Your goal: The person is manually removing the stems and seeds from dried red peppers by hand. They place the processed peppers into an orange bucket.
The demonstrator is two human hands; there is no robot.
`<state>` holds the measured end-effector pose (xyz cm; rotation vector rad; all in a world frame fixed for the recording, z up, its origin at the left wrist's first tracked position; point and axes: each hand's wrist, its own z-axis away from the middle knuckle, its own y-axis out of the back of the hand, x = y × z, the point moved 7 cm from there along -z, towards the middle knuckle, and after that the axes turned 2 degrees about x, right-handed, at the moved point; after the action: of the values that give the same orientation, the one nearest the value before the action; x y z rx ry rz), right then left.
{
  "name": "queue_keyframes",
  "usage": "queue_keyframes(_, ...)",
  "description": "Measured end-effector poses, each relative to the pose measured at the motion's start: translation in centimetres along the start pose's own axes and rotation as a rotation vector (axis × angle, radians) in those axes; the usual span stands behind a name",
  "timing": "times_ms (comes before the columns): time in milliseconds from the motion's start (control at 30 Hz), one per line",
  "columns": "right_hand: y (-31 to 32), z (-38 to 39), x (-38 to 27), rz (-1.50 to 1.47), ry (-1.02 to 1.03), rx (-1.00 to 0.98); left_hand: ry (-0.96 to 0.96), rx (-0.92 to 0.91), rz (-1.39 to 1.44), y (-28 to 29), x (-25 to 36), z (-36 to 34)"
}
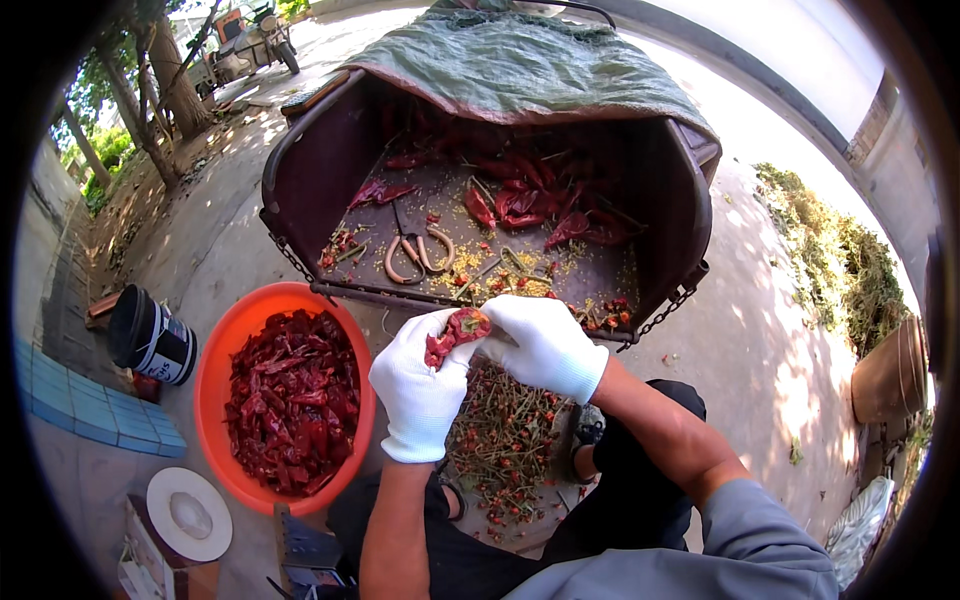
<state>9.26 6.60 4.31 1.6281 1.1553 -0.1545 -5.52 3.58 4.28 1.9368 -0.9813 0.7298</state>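
Gripping left hand (425, 390): fingers clamped on the red pepper (458, 335), right of the orange basin (211, 400).
Pepper axis: slants up rightward, greenish end pointing away from the basin.
Right hand (545, 345): fingers at that end; cannot tell whether clamped.

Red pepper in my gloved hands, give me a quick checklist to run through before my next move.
1. Red pepper held: ok; it is in the left hand, with the right hand at its edge.
2. Both hands gloved: ok; white knit gloves.
3. Scissors out of the hands: ok; they lie on the cart bed, apart from both hands. Blades closed: cannot tell.
4. Orange basin close by: ok; it stands left of the left hand, already holding dark red pepper pieces.
5. Cart bed free of debris: not ok; yellow seeds and stems are scattered there.
6. Pepper's inside free of seeds: cannot tell.
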Motion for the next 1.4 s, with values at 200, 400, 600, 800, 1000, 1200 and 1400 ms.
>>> queue_keyframes(200,1.6,-0.3,0.1,-0.053,-0.181,-0.037,-0.164,0.057,-0.261,0.3,1.5,-0.2)
queue_keyframes(400,0.2,0.3,0.0,0.161,-0.037,0.031,-0.301,-0.014,-0.486,-1.2,1.7,0.3)
queue_keyframes(600,-0.9,0.3,1.6,-0.099,-0.241,-0.001,-0.228,-0.008,-0.367,-1.4,1.0,0.5)
queue_keyframes(800,-2.8,1.6,2.5,-0.877,-0.761,-0.091,0.151,-0.058,0.184,-1.8,-2.6,1.1)
queue_keyframes(1000,-3.0,2.6,2.7,-1.106,-0.834,-0.084,0.409,-0.067,0.613,-2.8,-2.9,1.6)
queue_keyframes(1200,-1.4,1.2,4.0,-1.291,-0.731,0.043,0.462,-0.084,0.731,-2.4,-1.4,1.7)
queue_keyframes(1400,1.9,0.6,1.2,-0.820,-0.282,-0.022,0.603,-0.301,0.773,-3.0,-2.1,1.1)
